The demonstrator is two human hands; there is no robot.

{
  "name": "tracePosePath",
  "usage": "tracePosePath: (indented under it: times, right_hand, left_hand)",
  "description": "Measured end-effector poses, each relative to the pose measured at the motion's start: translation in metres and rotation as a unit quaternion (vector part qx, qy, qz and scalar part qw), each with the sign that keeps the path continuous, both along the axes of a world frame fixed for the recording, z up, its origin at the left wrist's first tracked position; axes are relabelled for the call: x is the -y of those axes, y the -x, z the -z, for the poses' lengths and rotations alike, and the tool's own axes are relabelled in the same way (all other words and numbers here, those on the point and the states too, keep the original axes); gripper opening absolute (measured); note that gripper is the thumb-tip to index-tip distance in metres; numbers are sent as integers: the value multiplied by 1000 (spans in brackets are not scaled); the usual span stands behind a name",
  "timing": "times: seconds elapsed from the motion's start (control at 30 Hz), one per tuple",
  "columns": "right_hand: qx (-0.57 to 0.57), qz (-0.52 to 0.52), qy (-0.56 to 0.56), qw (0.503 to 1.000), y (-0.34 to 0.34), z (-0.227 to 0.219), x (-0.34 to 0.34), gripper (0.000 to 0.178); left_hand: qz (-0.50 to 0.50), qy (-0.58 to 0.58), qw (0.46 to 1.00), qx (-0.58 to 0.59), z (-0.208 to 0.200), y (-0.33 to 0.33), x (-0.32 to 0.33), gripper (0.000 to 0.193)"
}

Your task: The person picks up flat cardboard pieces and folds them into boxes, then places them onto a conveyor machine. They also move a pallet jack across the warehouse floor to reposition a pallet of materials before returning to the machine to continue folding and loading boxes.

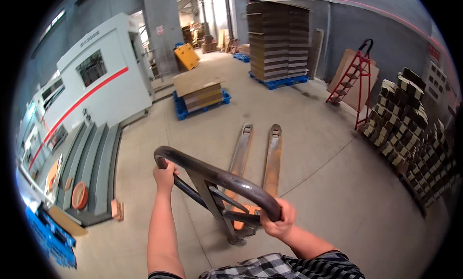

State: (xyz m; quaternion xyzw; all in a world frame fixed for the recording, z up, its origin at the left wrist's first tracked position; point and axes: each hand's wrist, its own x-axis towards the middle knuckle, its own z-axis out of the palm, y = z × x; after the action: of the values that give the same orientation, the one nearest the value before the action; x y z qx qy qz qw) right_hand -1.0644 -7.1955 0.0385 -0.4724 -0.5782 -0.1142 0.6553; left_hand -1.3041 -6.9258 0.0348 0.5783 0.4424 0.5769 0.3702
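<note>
A pallet jack stands in front of me, its dark looped handle (217, 175) tilted toward my body. My left hand (165, 176) is closed around the handle's left side. At the lower right bend, my right hand (280, 220) grips the same loop with its fingers wrapped round. Beyond the handle, two worn orange-grey forks (274, 156) lie low over the floor and point away from me. Nothing rests on the forks. The jack's wheels are mostly hidden behind the handle and its shaft.
Ahead stands a blue pallet (180, 107) with a low board stack (202, 97); farther right is a tall cardboard stack (277, 43). A red stepladder (349, 79) and piled bundles (398, 117) line the right. White machinery (108, 81) with grey steps (99, 168) fills the left.
</note>
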Motion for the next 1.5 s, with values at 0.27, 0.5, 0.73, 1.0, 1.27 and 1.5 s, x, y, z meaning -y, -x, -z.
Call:
tracePosePath:
  times: [0.27,0.5,0.73,1.0,1.27,1.5]
  right_hand:
    - [-46,77,58,994,-100,2,-65,32]
    - [-156,215,58,962,-229,10,-85,23]
    - [-228,334,3,914,-464,2,-130,13]
    - [-321,249,19,913,-746,3,-272,6]
    - [-317,134,24,939,-841,1,-448,9]
    - [-313,114,68,940,-982,-4,-612,8]
  left_hand:
    - [122,8,992,5,-6,-198,-131,11]
    - [316,37,945,74,13,-455,-181,15]
    - [301,20,951,69,25,-588,-187,21]
    - [253,-14,963,89,15,-710,-225,20]
    - [134,-22,980,144,16,-810,-378,15]
    - [77,-48,989,120,11,-916,-488,16]
